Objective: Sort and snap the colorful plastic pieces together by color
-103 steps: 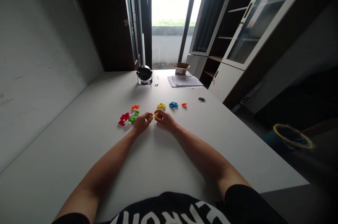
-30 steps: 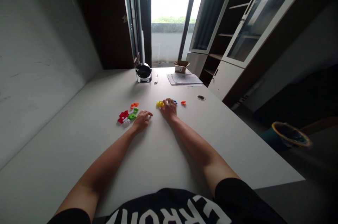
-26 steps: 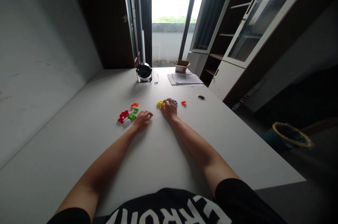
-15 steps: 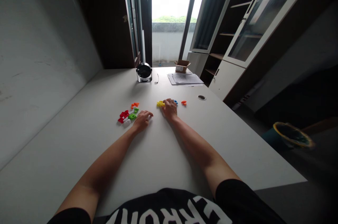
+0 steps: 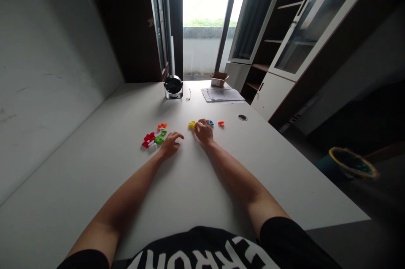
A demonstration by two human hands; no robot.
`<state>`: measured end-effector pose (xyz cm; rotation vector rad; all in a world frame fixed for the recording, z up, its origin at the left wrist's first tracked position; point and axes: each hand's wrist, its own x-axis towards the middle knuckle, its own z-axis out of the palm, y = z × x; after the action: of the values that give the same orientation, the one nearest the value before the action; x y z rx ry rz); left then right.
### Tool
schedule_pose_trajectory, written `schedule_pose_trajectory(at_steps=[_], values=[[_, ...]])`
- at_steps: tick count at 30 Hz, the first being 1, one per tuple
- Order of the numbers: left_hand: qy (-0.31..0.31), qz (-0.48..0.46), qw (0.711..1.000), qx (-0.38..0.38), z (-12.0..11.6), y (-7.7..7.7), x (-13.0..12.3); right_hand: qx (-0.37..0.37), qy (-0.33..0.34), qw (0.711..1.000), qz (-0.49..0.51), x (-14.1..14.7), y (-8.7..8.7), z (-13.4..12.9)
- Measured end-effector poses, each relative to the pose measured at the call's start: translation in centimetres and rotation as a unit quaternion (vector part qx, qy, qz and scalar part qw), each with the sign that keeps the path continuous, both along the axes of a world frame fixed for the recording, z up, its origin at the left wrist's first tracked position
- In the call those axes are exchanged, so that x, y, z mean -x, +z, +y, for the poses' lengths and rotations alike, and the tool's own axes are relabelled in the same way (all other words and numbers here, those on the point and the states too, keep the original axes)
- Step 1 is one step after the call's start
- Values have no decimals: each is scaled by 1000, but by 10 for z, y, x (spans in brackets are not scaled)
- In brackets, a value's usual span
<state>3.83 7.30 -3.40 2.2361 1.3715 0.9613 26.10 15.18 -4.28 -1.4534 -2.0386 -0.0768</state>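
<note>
On my remote view, the right hand (image 5: pixel 204 131) lies relaxed on the white table (image 5: pixel 95 184), its fingertips just beside the yellow plastic piece (image 5: pixel 191 125) and not gripping it, while the open, empty left hand (image 5: pixel 170 145) rests near the heap of red and green plastic pieces (image 5: pixel 159 139) left of that piece.

plastic pieces (image 5: pixel 155 137) on table (image 5: pixel 95 184), fan (image 5: pixel 173 87) behind them

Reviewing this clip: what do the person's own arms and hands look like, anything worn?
Left hand and right hand are bare, no gloves, watch or bands visible. Left arm and right arm run bare to short black sleeves of a black T-shirt with white lettering.
</note>
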Motion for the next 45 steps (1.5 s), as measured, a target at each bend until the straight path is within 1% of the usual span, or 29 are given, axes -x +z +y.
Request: schedule_pose_trajectory(at_steps=[5,12,16,21,27,30,32,35,40,45], values=[[-12,-13,1000,-9,2,-2,1,3,5,1000,3,-1,-2,0],[73,25,997,-7,7,-8,4,2,11,1000,16,-1,-3,2],[93,48,994,-15,8,-10,4,3,12,1000,17,0,-3,1],[119,53,991,-28,8,-12,5,3,24,999,25,0,-1,1],[153,76,985,-32,8,-14,8,6,52,996,73,1,-1,-2],[172,81,981,-36,8,-16,11,38,81,989,116,8,-2,-7],[170,70,982,-32,7,-15,12,89,102,979,150,15,-2,-11],[144,45,988,-35,5,-11,12,158,137,962,174,26,-1,-16],[106,25,992,-63,1,-1,7,202,183,943,190,36,4,-25],[92,19,993,-67,-1,1,6,225,212,927,215,36,6,-29]])
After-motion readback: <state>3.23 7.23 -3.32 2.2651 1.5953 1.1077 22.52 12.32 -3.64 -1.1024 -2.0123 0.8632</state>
